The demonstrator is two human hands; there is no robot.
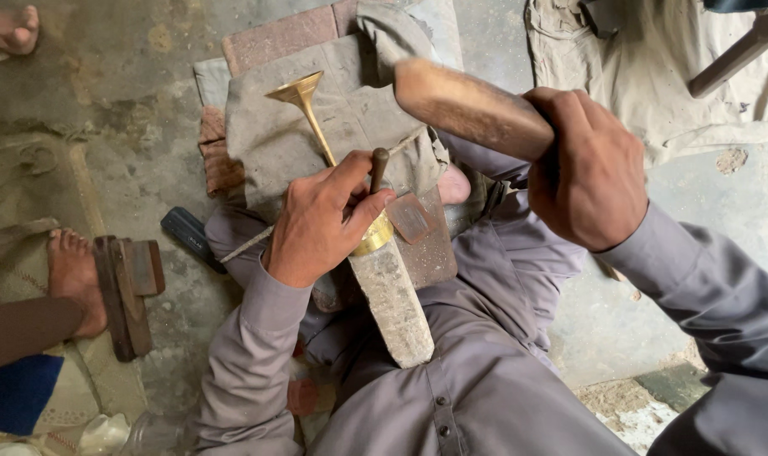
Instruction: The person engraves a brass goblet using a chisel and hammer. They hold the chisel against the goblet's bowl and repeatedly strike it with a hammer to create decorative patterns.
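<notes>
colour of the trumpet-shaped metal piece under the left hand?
Shiny golden brass trumpet-shaped metal piece, clearest in the head view.

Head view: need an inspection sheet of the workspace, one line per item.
Surface: grey cloth pad over bricks on a concrete floor.
Job's things: brass funnel-ended stem; brass ring seated on a grey stake; punch; wooden mallet.
Clutter: dark tool handle; wooden block; crumpled cloth.
Grips: left hand pinches the punch against the ring; right hand grips the raised mallet.
Cables: nothing seen.
Surroundings: another person's bare foot at left; wooden leg top right.
</notes>
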